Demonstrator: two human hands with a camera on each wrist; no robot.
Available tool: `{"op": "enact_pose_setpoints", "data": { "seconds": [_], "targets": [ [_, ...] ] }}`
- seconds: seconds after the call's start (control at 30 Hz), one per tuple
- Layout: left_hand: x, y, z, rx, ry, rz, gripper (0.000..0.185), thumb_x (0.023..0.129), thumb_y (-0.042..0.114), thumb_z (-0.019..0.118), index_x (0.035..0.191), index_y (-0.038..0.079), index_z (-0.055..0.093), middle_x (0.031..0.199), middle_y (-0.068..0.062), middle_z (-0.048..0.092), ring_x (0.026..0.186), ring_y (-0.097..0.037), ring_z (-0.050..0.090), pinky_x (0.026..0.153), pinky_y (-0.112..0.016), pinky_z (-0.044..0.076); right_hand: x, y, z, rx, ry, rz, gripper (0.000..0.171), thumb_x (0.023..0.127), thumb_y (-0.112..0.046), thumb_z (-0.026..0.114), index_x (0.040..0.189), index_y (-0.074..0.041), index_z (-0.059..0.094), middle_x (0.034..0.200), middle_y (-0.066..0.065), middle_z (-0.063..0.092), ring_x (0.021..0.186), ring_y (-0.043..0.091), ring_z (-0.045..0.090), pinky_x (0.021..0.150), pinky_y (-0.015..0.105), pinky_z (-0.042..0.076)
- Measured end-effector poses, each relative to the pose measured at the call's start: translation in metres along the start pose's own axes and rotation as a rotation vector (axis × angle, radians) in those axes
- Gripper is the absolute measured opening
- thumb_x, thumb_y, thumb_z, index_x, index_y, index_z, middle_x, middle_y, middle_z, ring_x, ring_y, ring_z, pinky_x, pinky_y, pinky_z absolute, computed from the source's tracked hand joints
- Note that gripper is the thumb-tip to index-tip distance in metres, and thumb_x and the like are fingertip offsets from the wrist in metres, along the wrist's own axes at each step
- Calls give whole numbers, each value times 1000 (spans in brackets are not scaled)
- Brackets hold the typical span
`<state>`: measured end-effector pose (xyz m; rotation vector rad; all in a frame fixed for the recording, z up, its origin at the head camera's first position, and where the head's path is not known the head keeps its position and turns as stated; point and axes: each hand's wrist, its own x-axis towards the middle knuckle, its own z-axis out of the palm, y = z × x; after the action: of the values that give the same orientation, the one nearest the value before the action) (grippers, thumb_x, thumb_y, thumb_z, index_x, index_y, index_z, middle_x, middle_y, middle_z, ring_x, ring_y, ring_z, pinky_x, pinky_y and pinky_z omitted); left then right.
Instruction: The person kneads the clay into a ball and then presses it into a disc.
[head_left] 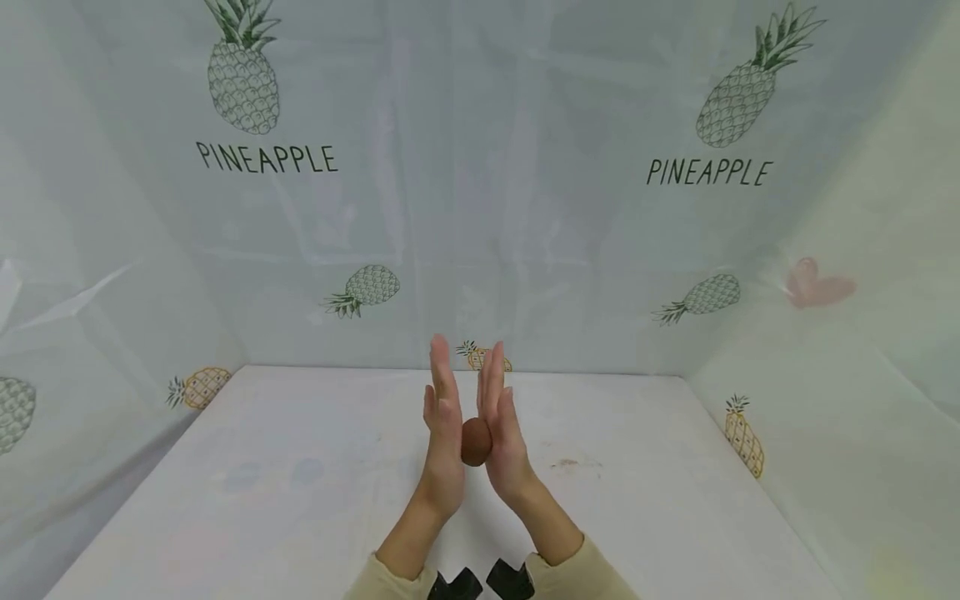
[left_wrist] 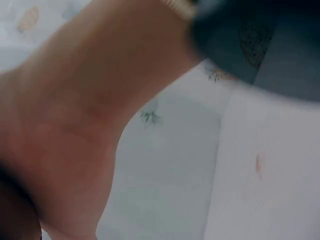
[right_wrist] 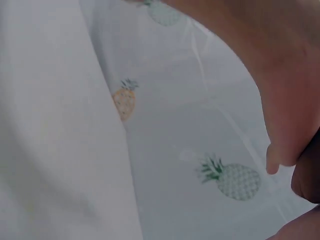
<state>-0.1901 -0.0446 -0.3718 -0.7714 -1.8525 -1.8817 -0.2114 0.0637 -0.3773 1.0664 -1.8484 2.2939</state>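
A round, brown ball (head_left: 476, 442) is held btwn the facing palms of the straight-fingered L hand (head_left: 446, 429) & R hand (head_left: 506, 442), over a flat, white worktop (head_left: 300, 517) backed w/ pale, pineapple-printed sheeting (head_left: 465, 208).

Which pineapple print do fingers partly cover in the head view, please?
The central orange pineapple, partly behind the right hand; no hand covers the others.

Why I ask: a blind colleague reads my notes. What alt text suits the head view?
A brown ball is held between the facing palms of a person's left hand and right hand, fingers extended, over a white table. Behind is a pale sheet printed with pineapples and the word PINEAPPLE.
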Motion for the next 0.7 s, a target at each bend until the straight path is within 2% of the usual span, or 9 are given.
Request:
{"op": "enact_pose_setpoints", "data": {
  "seconds": [0.17,0.3,0.5,0.7],
  "targets": [
    [8,-7,-18,-78,70,-41,65,110,60,5,167,38,-17,172,22,-24,158,-5,-27,122,-58,-26,-4,0,14,-7,-64,9,64,109,-58,-6,165,-34,-24,173,-17,-26,161,15,-25,122,64,-22],
    [10,-11,-24,-109,71,-76,64,109,60,5,167,42,-16,171,24,-24,158,-4,-26,124,-61,-20,-6,-7,18,-4,-51,-45,64,108,-58,-6,166,-35,-22,174,-14,-24,161,14,-24,120,66,-24],
    [6,-19,-13,-69,9,-133,62,109,61,1,166,44,-16,171,22,-26,157,-6,-29,119,-62,-28,-7,-21,7,-3,19,-138,66,107,-60,-10,166,-36,-22,175,-14,-21,162,13,-22,123,60,-22],
    [-3,-21,3,-18,-57,-95,59,112,48,2,168,36,-16,174,16,-23,160,-12,-27,118,-64,-29,-4,-30,-5,-40,70,-202,68,106,-63,-9,166,-34,-22,176,-12,-21,161,14,-25,123,59,-24]
  ]
}}
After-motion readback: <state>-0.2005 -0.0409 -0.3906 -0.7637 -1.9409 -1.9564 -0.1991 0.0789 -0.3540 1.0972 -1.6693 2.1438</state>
